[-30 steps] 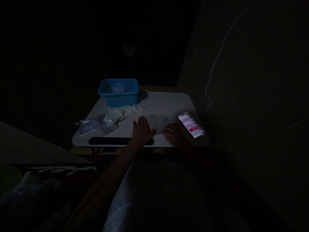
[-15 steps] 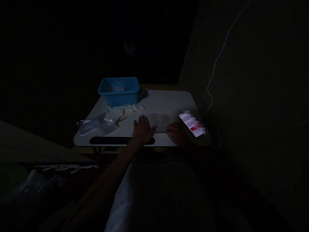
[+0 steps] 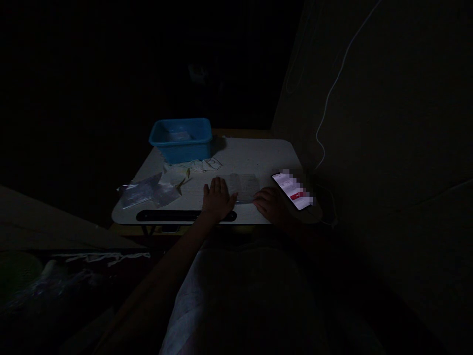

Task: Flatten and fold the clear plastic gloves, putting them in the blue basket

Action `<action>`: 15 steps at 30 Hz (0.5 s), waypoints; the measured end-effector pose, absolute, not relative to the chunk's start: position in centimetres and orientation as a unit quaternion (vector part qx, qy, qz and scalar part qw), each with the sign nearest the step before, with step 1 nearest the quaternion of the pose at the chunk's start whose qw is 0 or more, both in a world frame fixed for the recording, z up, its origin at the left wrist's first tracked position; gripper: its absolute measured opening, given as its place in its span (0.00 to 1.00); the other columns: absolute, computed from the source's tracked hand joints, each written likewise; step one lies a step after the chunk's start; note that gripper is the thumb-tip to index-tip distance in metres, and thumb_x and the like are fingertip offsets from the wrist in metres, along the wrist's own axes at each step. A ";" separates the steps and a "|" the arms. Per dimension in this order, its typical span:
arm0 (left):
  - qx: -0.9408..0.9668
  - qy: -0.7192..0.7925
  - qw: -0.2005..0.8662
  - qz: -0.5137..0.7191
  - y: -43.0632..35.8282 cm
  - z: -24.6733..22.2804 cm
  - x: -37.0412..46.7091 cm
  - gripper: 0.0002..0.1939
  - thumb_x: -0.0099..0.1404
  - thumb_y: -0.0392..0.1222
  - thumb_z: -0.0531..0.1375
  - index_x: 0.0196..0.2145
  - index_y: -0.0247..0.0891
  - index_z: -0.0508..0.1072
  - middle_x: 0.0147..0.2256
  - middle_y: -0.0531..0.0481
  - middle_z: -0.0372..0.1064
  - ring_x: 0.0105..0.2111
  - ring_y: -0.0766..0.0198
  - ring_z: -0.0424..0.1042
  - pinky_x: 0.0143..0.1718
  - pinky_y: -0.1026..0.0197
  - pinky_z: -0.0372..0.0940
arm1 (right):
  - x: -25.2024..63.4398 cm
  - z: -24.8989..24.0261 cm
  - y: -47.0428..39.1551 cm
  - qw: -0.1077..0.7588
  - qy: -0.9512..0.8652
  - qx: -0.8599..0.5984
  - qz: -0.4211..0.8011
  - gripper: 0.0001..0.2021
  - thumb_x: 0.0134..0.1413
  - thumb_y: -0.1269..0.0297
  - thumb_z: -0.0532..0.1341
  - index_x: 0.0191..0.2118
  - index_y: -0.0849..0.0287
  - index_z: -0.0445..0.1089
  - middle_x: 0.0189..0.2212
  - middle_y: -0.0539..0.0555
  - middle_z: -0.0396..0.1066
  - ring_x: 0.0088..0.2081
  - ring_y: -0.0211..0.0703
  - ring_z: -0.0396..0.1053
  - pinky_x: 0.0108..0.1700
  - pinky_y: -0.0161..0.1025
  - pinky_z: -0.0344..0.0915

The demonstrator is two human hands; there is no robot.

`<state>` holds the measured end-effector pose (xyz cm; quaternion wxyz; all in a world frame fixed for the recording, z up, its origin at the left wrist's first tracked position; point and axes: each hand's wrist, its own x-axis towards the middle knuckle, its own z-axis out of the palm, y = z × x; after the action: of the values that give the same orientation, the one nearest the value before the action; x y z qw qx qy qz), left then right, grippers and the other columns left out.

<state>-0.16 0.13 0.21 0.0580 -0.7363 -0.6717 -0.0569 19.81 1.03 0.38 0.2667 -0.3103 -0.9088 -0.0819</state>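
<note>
My left hand (image 3: 217, 198) lies flat on the white tabletop with its fingers stretched out and the thumb apart. Its thumb side touches the left part of a clear, thin plastic bag or sheet (image 3: 246, 186), which lies flat on the table. At the right end of this plastic is my right hand (image 3: 271, 204), its fingers curled together close to the lower right corner. Dim light hides what, if anything, those fingers pinch. A lit phone (image 3: 291, 190) lies just right of my right hand, part of its screen blurred out.
The white folding table (image 3: 254, 153) carries a blue plastic basin (image 3: 185, 150) at the back left. Crumpled pale wrapping (image 3: 201, 165) lies before it, and clear plastic packets (image 3: 148, 191) lie left. A black slot (image 3: 170, 215) runs along the front edge. A white cable (image 3: 327, 98) hangs on the right wall.
Both hands stay almost in place on the plastic. The whole view has shifted very slightly; nothing is picked up or let go.
</note>
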 end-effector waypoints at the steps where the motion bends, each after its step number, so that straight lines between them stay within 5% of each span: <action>1: -0.738 -0.670 0.058 -0.059 0.1 0.2 -0.2 0.35 0.65 0.54 0.39 0.59 0.20 0.50 0.60 0.29 0.44 0.60 0.46 0.44 0.56 0.44 0.44 | 19.8 0.4 1.0 0.265 -0.909 -0.311 -0.082 0.05 0.49 0.74 0.58 0.28 0.59 0.71 0.32 0.52 0.72 0.38 0.43 0.62 0.42 0.40 0.56; 15: -0.724 -0.672 0.034 -0.152 0.3 0.2 -0.8 0.31 0.63 0.50 0.47 0.56 0.22 0.57 0.59 0.27 0.46 0.60 0.44 0.43 0.56 0.46 0.48 | 20.0 0.0 1.1 0.271 -0.908 -0.313 -0.062 0.07 0.49 0.74 0.56 0.28 0.60 0.70 0.31 0.53 0.72 0.37 0.43 0.63 0.42 0.41 0.57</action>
<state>-0.84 0.31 0.15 0.0342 -0.7243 -0.6718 -0.1517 20.03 1.12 0.00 0.2711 -0.3134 -0.9080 -0.0618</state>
